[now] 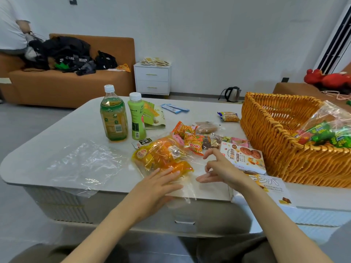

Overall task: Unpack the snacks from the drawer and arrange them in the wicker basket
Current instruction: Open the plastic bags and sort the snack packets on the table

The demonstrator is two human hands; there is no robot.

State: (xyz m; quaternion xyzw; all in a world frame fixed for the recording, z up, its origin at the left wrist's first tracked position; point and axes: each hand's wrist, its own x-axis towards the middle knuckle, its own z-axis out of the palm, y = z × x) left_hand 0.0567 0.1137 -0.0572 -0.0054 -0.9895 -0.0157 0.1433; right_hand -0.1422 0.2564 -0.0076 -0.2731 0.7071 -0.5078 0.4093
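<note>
Orange snack bag (163, 156) in clear wrap lies at the table's (57, 130) front edge. L hand (157, 184) rests flat on its near end, fingers straight, gripping nothing. R hand (218, 168) is just beside it, fingers loosely spread, holding nothing; can't tell if it touches the wrap. Wicker basket (266, 133) at right holds a clear bag of green/red packs (328, 133). Orange stick-snack packs (192, 144) read approx. "OKOK", upside down. Cookie box (245, 157) has Chinese text, too small to read.

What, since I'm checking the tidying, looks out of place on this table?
Most snacks, like the orange packets, lie scattered on the table rather than in the wicker basket. An empty clear plastic bag lies crumpled at the left, seemingly drooping over the front edge.
</note>
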